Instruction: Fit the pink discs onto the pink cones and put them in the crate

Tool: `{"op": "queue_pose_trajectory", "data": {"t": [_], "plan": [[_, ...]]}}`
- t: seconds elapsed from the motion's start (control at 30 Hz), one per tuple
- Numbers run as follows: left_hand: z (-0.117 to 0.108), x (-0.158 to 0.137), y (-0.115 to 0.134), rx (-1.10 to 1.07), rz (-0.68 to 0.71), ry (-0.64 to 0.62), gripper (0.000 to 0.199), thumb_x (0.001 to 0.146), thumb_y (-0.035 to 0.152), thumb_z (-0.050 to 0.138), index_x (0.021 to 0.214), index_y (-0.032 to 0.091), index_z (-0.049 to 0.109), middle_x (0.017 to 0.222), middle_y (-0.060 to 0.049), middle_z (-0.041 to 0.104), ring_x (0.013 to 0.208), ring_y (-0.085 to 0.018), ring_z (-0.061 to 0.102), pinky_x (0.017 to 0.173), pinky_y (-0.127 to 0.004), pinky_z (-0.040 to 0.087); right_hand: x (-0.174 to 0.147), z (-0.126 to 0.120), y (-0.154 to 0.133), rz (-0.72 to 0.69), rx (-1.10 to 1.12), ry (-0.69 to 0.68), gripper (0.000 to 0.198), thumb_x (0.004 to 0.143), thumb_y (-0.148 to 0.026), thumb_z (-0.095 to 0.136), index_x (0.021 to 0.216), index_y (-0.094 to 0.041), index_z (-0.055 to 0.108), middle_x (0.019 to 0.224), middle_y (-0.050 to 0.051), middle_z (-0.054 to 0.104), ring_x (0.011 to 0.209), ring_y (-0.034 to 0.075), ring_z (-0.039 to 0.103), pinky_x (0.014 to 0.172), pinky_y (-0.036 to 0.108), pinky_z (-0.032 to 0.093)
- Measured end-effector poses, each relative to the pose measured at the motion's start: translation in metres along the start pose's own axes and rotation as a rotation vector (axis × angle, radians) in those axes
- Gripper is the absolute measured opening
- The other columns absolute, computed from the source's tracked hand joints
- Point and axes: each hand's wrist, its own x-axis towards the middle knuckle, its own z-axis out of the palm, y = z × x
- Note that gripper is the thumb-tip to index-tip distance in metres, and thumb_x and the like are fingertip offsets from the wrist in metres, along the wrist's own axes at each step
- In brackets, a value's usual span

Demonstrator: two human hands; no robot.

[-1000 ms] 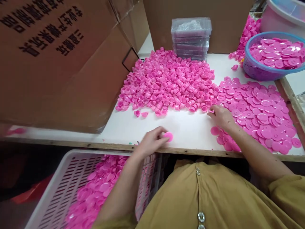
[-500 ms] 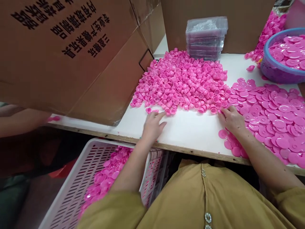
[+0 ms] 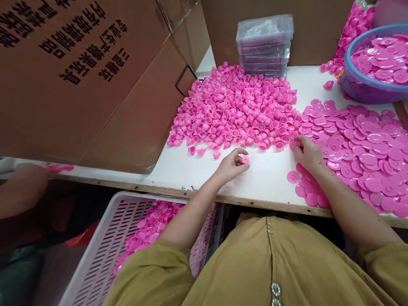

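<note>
While your left hand [image 3: 235, 165] pinches a small pink piece [image 3: 245, 160] over the tabletop [image 3: 270, 178], grip nearly closed, a pink disc [image 3: 292, 145] lies farther and rightward, at the bent fingertips of your nearer right hand [image 3: 309, 155]; whether they hold it, I cannot tell.

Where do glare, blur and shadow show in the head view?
Head view: white glints on the discs and clear boxes; the other person's arm at the left edge looks soft; dark shadow beneath the table; carton lettering readable.
</note>
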Motion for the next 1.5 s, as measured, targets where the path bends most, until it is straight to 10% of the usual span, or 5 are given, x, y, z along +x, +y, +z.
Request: {"op": "queue_pose_trajectory", "data": {"t": [0.13,0.3,0.57,0.87,1.5], "plan": [[0.036,-0.004,0.002,-0.059,0.015,-0.153,0.032,0.072,0.027,0.065,0.103,0.020,0.060,0.072,0.004,0.054,0.064,-0.010,0.054,0.061,-0.022,0.043,0.002,-0.010,-0.003,0.069,0.092,-0.039,0.022,0.080,-0.026,0.055,0.099,-0.018,0.062,0.069,0.003,0.064,0.061,0.019,0.058,0.060,0.030,0.043],[0.047,-0.007,-0.005,0.272,0.150,-0.010,0.029,0.072,0.025,0.071,0.101,0.020,0.073,0.105,-0.004,0.054,0.077,-0.012,0.058,0.077,-0.028,0.049,-0.001,-0.030,-0.019,0.202,0.399,-0.206,0.021,0.077,-0.029,0.062,0.096,-0.019,0.059,0.062,-0.003,0.057,0.057,0.014,0.057,0.053,0.025,0.044],[0.050,-0.017,-0.004,0.346,0.150,0.039,0.026,0.080,0.031,0.066,0.102,0.020,0.074,0.084,-0.003,0.065,0.078,-0.015,0.061,0.073,-0.026,0.047,-0.027,0.000,-0.084,0.315,0.636,-0.712,0.019,0.076,-0.020,0.071,0.087,-0.018,0.055,0.057,-0.003,0.061,0.049,0.012,0.061,0.043,0.019,0.045],[0.044,-0.014,-0.002,0.298,0.161,0.013,0.024,0.080,0.039,0.066,0.089,0.018,0.075,0.077,-0.003,0.065,0.070,-0.015,0.058,0.066,-0.025,0.042,-0.025,0.016,-0.099,0.341,0.464,-0.774,0.017,0.078,-0.018,0.071,0.078,-0.019,0.054,0.051,-0.005,0.059,0.041,0.009,0.058,0.035,0.014,0.035],[0.013,0.022,-0.007,-0.042,0.032,-0.450,0.036,0.061,0.043,0.075,0.080,0.017,0.060,0.068,0.003,0.056,0.061,-0.011,0.051,0.054,-0.022,0.037,-0.020,0.017,-0.110,0.554,0.659,-0.897,0.024,0.082,-0.020,0.071,0.081,-0.019,0.047,0.047,-0.006,0.060,0.037,0.010,0.058,0.033,0.015,0.043]]}}
